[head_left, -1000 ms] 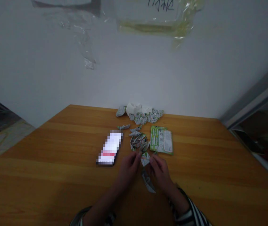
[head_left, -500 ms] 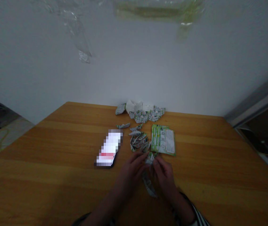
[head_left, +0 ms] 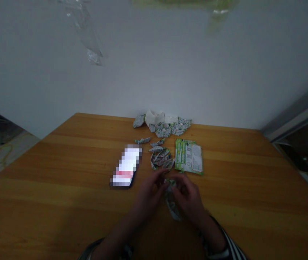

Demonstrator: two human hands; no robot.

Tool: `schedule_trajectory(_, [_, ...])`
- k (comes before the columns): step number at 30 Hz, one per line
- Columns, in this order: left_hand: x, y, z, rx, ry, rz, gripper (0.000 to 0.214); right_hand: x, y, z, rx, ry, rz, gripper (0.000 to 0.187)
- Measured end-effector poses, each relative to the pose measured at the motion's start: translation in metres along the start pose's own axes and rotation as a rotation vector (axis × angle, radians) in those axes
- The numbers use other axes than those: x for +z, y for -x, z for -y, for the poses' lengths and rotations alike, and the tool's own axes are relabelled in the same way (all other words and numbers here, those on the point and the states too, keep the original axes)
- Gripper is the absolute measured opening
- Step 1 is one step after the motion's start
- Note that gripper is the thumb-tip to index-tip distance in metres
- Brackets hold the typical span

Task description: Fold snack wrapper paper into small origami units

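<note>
Between my two hands is a small piece of folded printed paper, green and white. My left hand pinches its left side with thumb and fingers. From the right, my right hand grips the same piece, its fingers curled over the top. Just below, a longer folded paper strip lies in shadow, partly hidden by the right hand. Beyond my fingertips sits a cluster of folded paper pieces. To its right rests a stack of green-and-white printed sheets.
A lit phone with a blurred screen lies left of my hands. Crumpled and folded papers stand along the wall, beside a white tissue. Single folded pieces lie nearer on the wooden table. Tape hangs on the wall.
My fingers have closed in around the paper piece, and the right hand's fingers now arch over its top. The view has tipped slightly downward. The other things stay in place.
</note>
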State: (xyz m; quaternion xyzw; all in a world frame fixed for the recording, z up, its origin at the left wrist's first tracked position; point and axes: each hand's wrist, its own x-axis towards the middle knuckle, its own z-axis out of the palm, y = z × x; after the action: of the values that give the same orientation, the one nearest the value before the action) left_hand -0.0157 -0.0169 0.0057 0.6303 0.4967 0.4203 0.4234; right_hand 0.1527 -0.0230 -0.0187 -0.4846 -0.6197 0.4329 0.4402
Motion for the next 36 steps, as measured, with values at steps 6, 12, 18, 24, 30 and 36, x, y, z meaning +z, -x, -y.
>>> schedule_trajectory(6, [0.009,0.008,0.011,0.009,-0.037,0.140,0.041,-0.004,-0.003,-0.001,0.035,0.034,-0.004,0.017])
schedule_trajectory(12, [0.004,0.003,0.006,-0.061,-0.009,0.109,0.049,0.000,-0.003,-0.001,0.225,-0.204,0.050,0.027])
schedule_trajectory(18, [-0.005,0.001,-0.001,-0.046,-0.234,0.143,0.049,0.002,-0.002,-0.008,0.318,-0.327,0.053,0.027])
schedule_trajectory(24, [-0.005,0.007,0.004,0.151,-0.376,0.219,0.044,0.000,-0.004,-0.005,0.169,-0.223,0.047,0.013])
schedule_trajectory(30, [-0.007,0.003,0.004,-0.039,-0.316,0.225,0.011,-0.001,-0.001,-0.001,0.126,-0.119,0.031,0.012])
schedule_trajectory(36, [-0.019,-0.004,-0.006,-0.096,-0.112,0.326,0.010,-0.003,-0.002,0.002,0.117,-0.135,0.080,0.011])
